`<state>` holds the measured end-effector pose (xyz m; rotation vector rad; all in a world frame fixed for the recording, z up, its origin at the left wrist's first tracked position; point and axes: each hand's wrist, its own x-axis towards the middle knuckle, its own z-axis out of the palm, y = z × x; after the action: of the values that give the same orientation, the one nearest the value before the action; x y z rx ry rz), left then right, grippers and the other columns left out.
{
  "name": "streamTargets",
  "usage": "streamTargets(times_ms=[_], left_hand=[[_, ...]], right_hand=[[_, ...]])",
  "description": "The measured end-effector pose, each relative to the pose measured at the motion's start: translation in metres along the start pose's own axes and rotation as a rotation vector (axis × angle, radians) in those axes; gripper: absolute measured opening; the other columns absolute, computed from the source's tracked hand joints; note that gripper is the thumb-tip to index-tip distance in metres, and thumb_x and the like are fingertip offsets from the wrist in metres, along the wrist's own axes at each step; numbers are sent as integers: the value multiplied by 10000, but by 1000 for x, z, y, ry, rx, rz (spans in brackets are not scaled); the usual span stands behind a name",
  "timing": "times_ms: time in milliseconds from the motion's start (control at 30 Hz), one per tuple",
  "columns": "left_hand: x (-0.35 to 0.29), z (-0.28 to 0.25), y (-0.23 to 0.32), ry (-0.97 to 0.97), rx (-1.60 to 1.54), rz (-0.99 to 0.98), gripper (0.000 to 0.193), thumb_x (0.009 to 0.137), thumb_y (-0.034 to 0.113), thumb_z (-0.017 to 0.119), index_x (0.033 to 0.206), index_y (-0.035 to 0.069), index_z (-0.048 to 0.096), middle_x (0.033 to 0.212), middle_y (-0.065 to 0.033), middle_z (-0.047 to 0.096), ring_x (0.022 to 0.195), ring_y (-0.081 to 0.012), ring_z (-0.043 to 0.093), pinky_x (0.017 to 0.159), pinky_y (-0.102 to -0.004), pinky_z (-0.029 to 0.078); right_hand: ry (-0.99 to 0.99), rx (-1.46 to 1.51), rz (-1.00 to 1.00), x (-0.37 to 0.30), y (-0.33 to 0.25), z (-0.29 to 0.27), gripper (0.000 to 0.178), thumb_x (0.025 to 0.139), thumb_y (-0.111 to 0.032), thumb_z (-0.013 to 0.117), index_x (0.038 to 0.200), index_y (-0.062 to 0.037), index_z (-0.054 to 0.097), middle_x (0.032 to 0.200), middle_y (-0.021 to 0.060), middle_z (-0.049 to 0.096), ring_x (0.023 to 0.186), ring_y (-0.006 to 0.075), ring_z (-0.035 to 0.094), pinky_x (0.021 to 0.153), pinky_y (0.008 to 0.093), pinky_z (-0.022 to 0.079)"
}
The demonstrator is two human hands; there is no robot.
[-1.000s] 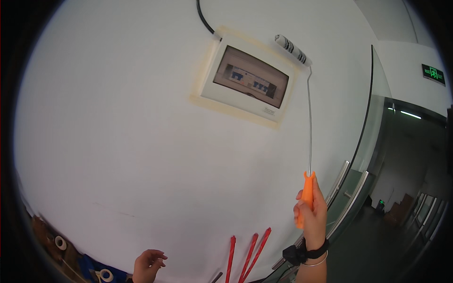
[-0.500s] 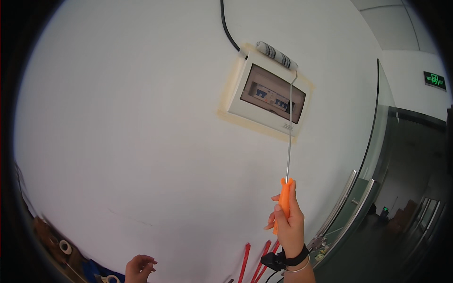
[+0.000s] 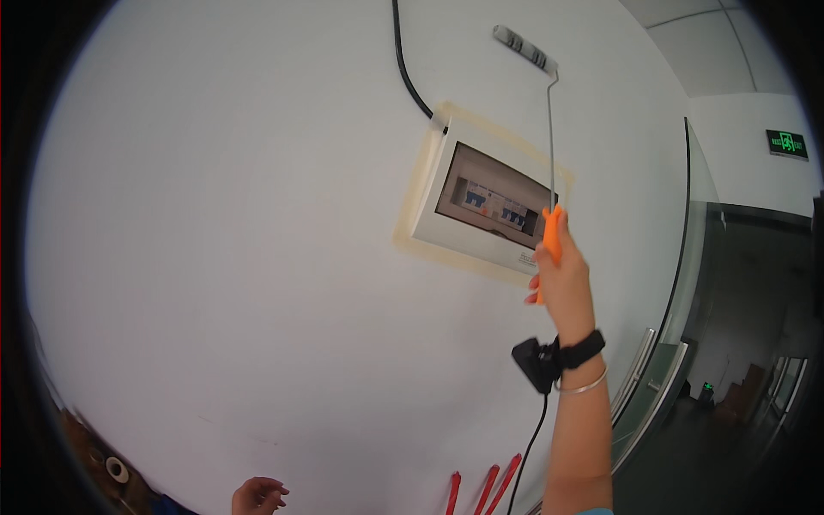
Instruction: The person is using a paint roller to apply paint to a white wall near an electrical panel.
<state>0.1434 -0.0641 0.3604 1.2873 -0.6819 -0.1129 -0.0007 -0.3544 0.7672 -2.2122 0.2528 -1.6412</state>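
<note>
One paint roller (image 3: 550, 129) in the bare right hand (image 3: 565, 273), wrapped firmly round an orange plastic handle (image 3: 552, 240), fingers closed and thumb along it. Held high on the right side, well above the bare left hand (image 3: 257, 495). At the lower edge with that left hand: partly cut off, fingers loosely half-curled, nothing seen between them.

Up from the right grip, a thin grey metal rod (image 3: 550, 142), near upright in view, bent at the top into a pale cylindrical sleeve with dark bands (image 3: 525, 49). Long axis of the sleeve slanting from upper left to lower right, crosswise to the rod and roughly in line with the top edge of a white plastic electrical box (image 3: 468, 247). Above that box and to the right of a black cable (image 3: 403, 64); far nearer to the right hand than to the left. Whether touching the white wall (image 3: 257, 215) or just off it, cannot tell.

Handle and right hand in front of the box's right edge, hiding part of it. Around the box, a pale yellow flat border (image 3: 403, 233), partly covered at lower right.
</note>
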Motion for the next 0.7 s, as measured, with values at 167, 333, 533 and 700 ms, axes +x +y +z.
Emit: streamTargets(times_ms=[167, 333, 533, 700], left_hand=[[10, 18, 11, -7, -8, -16, 231, 960, 173, 587, 1128, 14, 602, 973, -77, 676, 773, -140, 609, 666, -255, 485], [15, 22, 21, 75, 78, 10, 264, 971, 213, 586, 1144, 13, 593, 968, -73, 668, 765, -137, 604, 667, -260, 487], [23, 27, 23, 180, 75, 25, 272, 977, 209, 577, 1162, 10, 583, 972, -70, 660, 756, -127, 596, 661, -253, 482], [32, 35, 30, 214, 66, 33, 269, 979, 201, 570, 1163, 5, 581, 974, -67, 659, 755, -122, 595, 663, -247, 479]], right_hand=[[57, -74, -74, 65, -22, -21, 558, 955, -116, 434, 1487, -64, 275, 717, 75, 532, 512, 137, 533, 426, 289, 479], [61, -66, -159, 123, -33, -36, 603, 882, -95, 426, 1460, 11, 290, 749, 92, 549, 520, 163, 545, 429, 307, 472], [47, 14, -167, 175, -50, -45, 507, 845, -66, 420, 1342, 35, 411, 755, 116, 548, 547, 187, 559, 428, 336, 476], [41, 6, -217, 220, -60, -45, 378, 818, -28, 398, 1175, 58, 486, 749, 131, 551, 568, 202, 567, 445, 354, 484]])
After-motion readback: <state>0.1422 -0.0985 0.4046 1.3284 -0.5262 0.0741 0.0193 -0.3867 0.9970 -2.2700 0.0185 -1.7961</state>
